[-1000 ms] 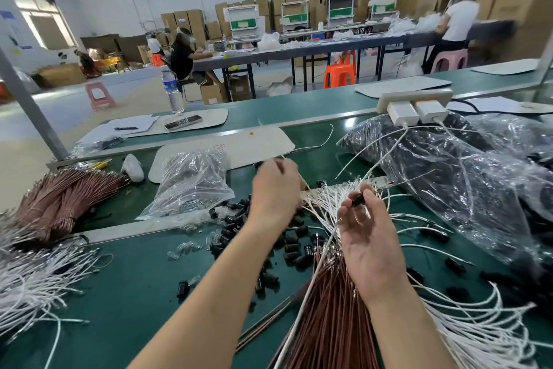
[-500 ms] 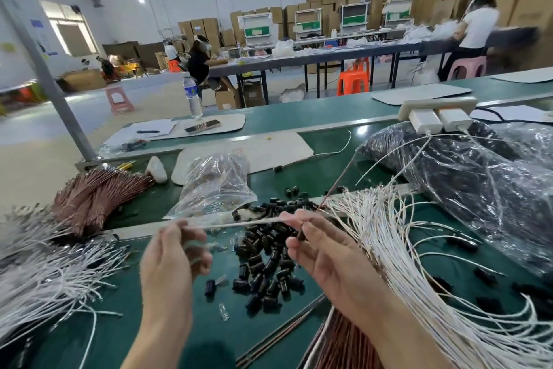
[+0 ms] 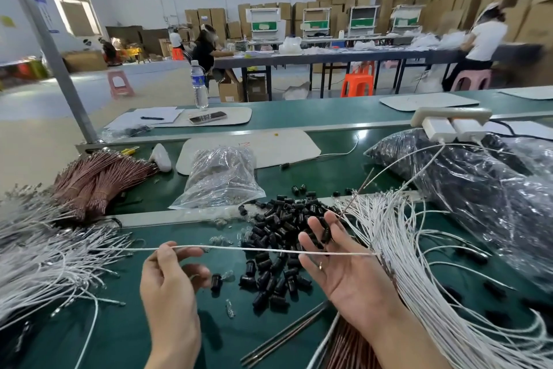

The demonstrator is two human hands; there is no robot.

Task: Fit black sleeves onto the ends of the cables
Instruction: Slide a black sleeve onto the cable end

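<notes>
My left hand (image 3: 170, 282) pinches a single white cable (image 3: 239, 249) between thumb and forefinger. The cable runs taut to the right, across the fingers of my right hand (image 3: 347, 270). That hand lies palm up with spread fingers and pinches a black sleeve (image 3: 326, 234) between two of them. A thin brown cable (image 3: 363, 183) rises from the sleeve. A heap of loose black sleeves (image 3: 278, 219) lies on the green mat between my hands. Beside my right hand, a thick bundle of white cables (image 3: 410, 255) fans out.
More white cables (image 3: 36, 258) and a brown cable bundle (image 3: 95, 180) lie at the left. A clear bag (image 3: 221, 180) sits behind the sleeves, and a large dark plastic bag (image 3: 484, 189) at the right. A power strip (image 3: 452, 117) stands behind the dark bag. Brown cables (image 3: 344, 347) lie under my right wrist.
My left hand has drawn the white cable out to the left, so it now stretches level between both hands. My right hand has turned palm up.
</notes>
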